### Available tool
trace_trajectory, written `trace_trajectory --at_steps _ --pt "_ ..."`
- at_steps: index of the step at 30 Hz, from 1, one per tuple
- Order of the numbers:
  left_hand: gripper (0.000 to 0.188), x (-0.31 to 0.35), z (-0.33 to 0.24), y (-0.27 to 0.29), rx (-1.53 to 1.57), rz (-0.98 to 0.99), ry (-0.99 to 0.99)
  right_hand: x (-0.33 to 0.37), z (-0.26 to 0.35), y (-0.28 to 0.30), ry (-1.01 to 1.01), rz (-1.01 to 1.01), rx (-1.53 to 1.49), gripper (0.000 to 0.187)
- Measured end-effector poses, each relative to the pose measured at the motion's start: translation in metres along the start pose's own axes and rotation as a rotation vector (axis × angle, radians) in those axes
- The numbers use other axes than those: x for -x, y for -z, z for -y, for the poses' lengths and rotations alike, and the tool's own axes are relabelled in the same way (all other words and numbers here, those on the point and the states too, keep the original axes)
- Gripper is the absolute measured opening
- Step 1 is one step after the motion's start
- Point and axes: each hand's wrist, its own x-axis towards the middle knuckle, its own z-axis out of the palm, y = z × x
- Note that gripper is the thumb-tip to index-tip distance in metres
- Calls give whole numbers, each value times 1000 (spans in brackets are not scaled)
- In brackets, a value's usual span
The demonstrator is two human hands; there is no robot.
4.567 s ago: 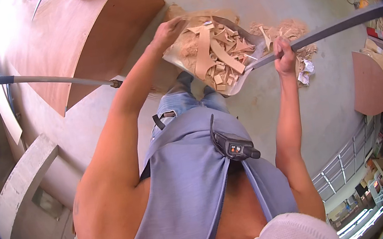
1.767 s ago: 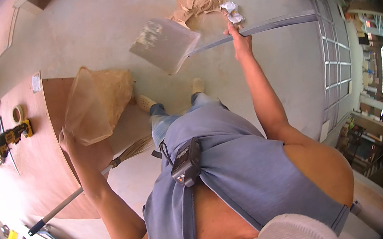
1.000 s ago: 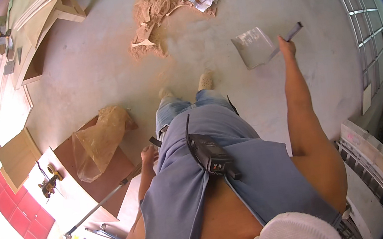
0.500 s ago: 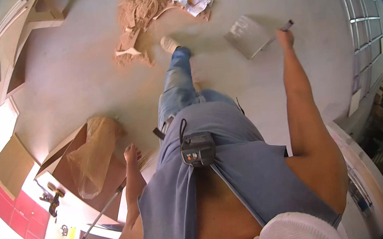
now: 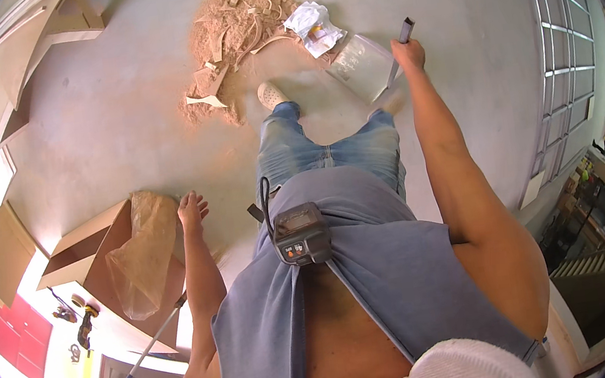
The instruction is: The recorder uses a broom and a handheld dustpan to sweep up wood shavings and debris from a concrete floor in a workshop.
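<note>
My right hand (image 5: 411, 54) is closed round the upright handle of a long-handled dustpan (image 5: 362, 70). The dustpan's wide, pale pan is low over or on the floor, just right of a crumpled white wrapper (image 5: 314, 28); I cannot tell whether they touch. Ahead lies a heap of wood shavings (image 5: 238, 18) mixed with curved offcuts. My left hand (image 5: 192, 207) holds nothing, its fingers apart, beside a cardboard box (image 5: 85, 252) with a clear plastic bag (image 5: 143, 256) hanging over it.
A thin pole (image 5: 156, 340) leans by my left forearm. Wooden panels (image 5: 25, 53) stand at the far left. A metal-barred frame (image 5: 564, 24) lines the right side. Cluttered shelving (image 5: 587, 205) is at the lower right.
I have stepped forward, and my right foot now shows. The dustpan has moved left toward the white wrapper, its handle now more upright. My left hand has risen slightly, its fingers spreading.
</note>
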Motion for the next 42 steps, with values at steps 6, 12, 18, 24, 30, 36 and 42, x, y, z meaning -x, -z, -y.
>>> trace_trajectory --at_steps 6,12,18,24,30,36,42 --pt "44 9 45 14 40 -91 132 -2 89 -31 256 7 -37 34" --pt "45 39 83 -9 108 -111 234 44 204 -74 492 203 -223 34" --pt "45 68 86 -45 204 -143 213 79 222 -105 547 133 -401 33" --pt "43 88 87 -76 208 -115 221 -2 123 -108 767 230 -345 24" --pt "43 102 55 -85 97 -135 171 -37 -44 -105 -33 470 -1034 42" --pt "45 122 54 -88 107 -131 144 -39 -35 -103 260 376 -964 38" --pt "42 132 44 -117 110 -165 131 -27 34 -115 640 252 -585 26"
